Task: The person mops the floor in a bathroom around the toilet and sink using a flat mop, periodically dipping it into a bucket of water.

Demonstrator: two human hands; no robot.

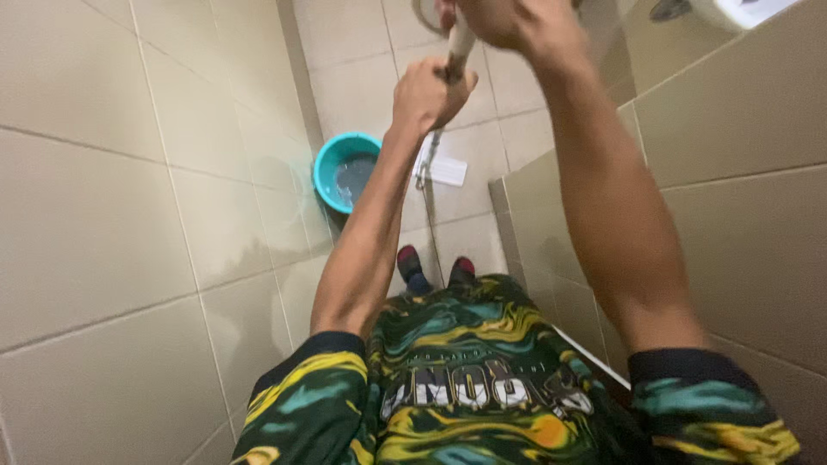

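Above the teal bucket (pixel 346 172), both hands clasp a pale mop handle (pixel 457 47): left hand (pixel 428 93) fisted lower, right hand (pixel 508 21) higher. Beside the bucket, the white mop head (pixel 441 168) rests on wet floor tiles (pixel 362 77), tiled walls (pixel 95 232) closing both sides.

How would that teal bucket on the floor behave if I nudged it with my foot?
The teal bucket seems to hold water, so it would probably feel heavy and slosh rather than tip. The floor tiles look glossy and perhaps wet, so it may slide easily. It sits close to the wall, leaving little room on that side.
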